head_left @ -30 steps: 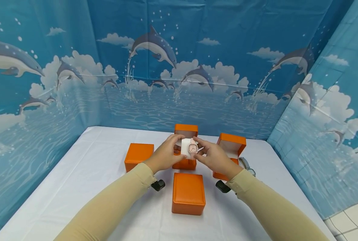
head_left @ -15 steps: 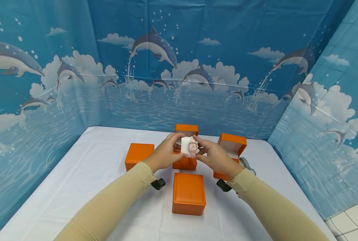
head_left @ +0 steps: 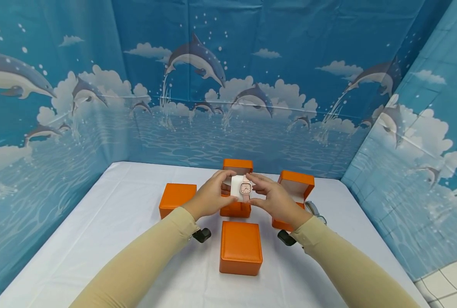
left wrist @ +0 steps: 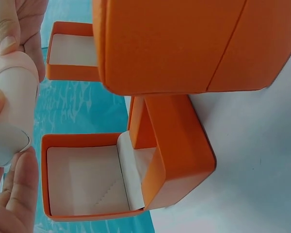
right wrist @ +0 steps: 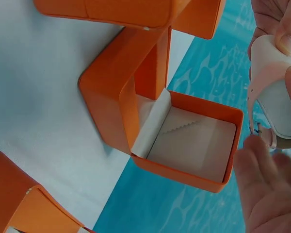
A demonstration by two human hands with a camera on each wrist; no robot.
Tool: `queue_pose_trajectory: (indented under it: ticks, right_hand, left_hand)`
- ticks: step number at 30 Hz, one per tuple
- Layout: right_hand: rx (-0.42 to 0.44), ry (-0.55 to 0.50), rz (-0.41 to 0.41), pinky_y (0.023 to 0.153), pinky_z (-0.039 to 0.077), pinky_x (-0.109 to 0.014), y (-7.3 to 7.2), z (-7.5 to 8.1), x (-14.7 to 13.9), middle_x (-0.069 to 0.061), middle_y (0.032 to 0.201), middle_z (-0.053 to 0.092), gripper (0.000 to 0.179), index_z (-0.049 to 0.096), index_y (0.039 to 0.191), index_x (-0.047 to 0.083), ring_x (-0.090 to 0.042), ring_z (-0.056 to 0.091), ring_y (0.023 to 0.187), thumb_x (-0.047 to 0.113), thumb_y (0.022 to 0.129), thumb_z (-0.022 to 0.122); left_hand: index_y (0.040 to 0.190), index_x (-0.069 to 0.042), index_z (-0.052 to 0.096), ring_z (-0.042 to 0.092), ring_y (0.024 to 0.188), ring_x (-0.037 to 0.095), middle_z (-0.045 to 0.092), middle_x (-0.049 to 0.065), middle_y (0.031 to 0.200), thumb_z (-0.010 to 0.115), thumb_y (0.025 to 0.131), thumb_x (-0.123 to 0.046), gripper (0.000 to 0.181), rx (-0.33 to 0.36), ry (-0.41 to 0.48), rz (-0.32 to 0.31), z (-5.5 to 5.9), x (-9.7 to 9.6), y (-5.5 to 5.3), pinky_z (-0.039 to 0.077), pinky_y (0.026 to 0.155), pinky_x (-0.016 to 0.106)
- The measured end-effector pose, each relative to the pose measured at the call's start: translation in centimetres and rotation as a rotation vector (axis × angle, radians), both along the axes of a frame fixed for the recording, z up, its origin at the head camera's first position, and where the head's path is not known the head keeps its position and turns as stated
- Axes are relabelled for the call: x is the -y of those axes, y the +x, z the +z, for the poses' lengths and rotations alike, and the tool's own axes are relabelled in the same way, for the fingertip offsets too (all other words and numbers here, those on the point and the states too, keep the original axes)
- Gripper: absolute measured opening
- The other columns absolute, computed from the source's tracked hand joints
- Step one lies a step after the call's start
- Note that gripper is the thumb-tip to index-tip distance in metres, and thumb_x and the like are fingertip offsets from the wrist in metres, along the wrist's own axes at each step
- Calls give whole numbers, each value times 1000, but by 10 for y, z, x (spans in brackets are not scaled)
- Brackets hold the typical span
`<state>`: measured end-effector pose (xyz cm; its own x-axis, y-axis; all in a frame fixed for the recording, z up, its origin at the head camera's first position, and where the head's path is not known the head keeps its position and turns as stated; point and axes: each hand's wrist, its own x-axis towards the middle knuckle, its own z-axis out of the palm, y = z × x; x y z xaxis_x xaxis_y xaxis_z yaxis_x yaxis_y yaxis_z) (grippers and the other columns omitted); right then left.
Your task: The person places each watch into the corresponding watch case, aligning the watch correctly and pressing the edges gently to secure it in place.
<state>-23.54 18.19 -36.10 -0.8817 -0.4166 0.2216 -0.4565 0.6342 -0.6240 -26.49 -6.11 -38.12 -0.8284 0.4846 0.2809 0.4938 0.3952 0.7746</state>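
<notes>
My left hand [head_left: 210, 196] grips a white watch cushion [head_left: 235, 188] by its left side, thumb below and fingers above. Around the cushion's right part is a pink wristwatch [head_left: 246, 188] with a squarish dial facing up. My right hand [head_left: 276, 197] pinches the watch strap from the right, between thumb and fingers. In the right wrist view the strap's end and buckle [right wrist: 264, 133] hang slightly away from the cushion, right at the right fingertips. Behind and below both hands stands an open orange watch box [head_left: 236, 210], its lid raised and pale-lined.
A closed orange box [head_left: 240, 241] stands in front, another closed box [head_left: 177, 196] to the left. On the right is an open orange box [head_left: 299, 182] with a grey-strapped watch [head_left: 314, 209] beside it. A dolphin-print curtain [head_left: 228, 128] backs the white-covered table [head_left: 136, 205].
The right fingers have shifted slightly on the strap, the fingers now lying farther over its top. The watch and cushion have barely moved, and the left hand keeps its grip.
</notes>
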Motion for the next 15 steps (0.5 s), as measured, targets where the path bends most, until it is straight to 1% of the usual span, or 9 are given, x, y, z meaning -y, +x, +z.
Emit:
queue_pose_trajectory:
  ticks: [5,9,12,15]
  right_hand:
    - [36,-39,7,109,53,-54,0,-1,-1,-9,166,45,83,38,165,18,-35,65,131,8,93,79]
    - [48,-65,24,106,56,-48,-1,-2,-2,-11,162,50,85,36,165,21,-32,68,128,9,92,80]
    - [50,-78,41,104,58,-44,-2,-2,-2,-11,162,49,86,35,166,24,-30,69,128,10,93,79]
    - [39,-79,47,103,58,-44,-2,-3,-2,-12,164,47,87,34,166,24,-31,69,128,9,93,79]
  left_hand:
    - [156,-11,44,67,113,18,46,7,155,81,94,-15,72,-1,10,-6,1,1,0,59,101,31]
    - [156,-11,44,67,113,18,46,7,155,81,95,-16,72,11,19,-21,3,1,1,60,100,31]
    - [156,-11,43,67,114,18,46,8,156,80,95,-17,72,17,21,-31,5,1,1,60,100,32]
    - [156,-11,44,68,115,19,45,8,156,80,95,-17,71,16,15,-32,6,1,1,59,100,32]
